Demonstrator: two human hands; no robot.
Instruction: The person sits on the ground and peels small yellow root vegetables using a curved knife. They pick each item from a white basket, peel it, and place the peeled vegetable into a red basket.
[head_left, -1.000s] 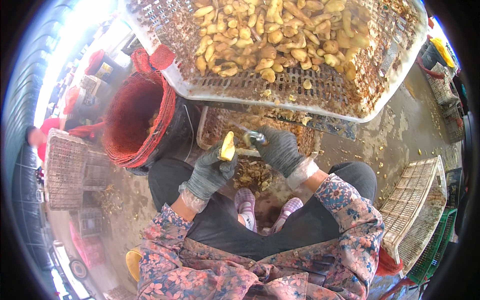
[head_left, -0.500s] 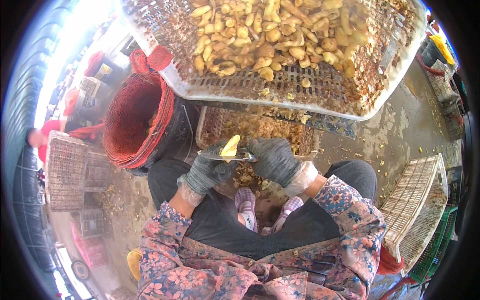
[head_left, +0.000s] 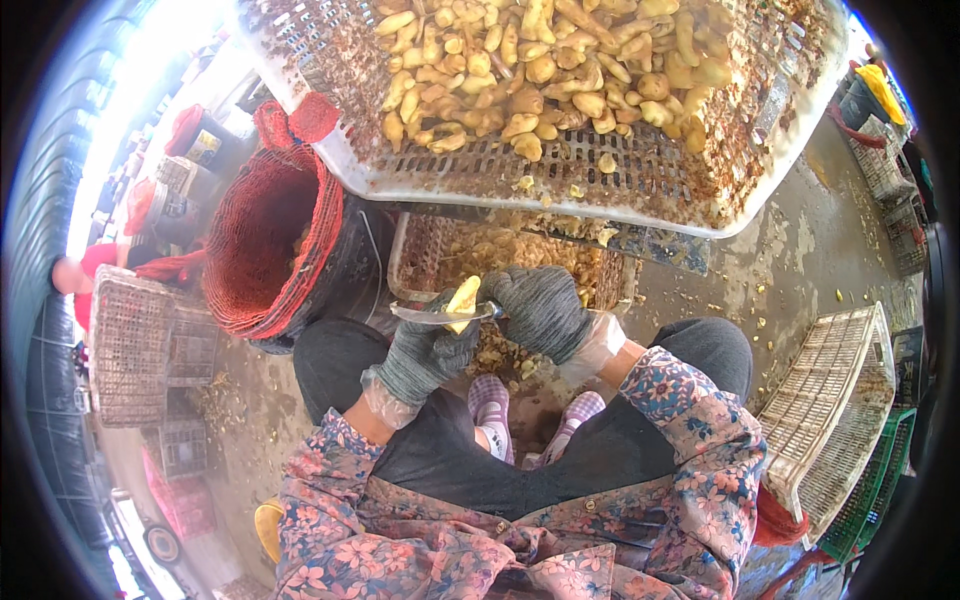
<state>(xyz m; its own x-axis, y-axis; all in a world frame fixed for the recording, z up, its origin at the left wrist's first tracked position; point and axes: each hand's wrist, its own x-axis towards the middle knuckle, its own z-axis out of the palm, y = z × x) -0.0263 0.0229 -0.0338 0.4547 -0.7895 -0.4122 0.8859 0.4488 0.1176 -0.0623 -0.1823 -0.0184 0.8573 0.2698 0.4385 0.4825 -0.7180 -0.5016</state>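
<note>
In my gloved left hand is a pale yellow, knobby root piece, held upright. My gloved right hand grips a knife with a long curved blade, which lies crosswise against the piece. Above my hands, a white slotted plastic tray bears a pile of similar yellow roots amid brown scraps. Beneath it, a second dirty tray holds peelings and scraps, partly hidden by my hands. More scraps lie on the ground between my feet.
A black bucket lined with red mesh stands at my left. Stacked plastic crates are farther left, a tipped pale crate and green crate at right. A person in red is at the far left edge.
Over the last second my right hand brought the knife leftward, from beside the root to across it, so my hands are closer. The piece tilted slightly to the right.
</note>
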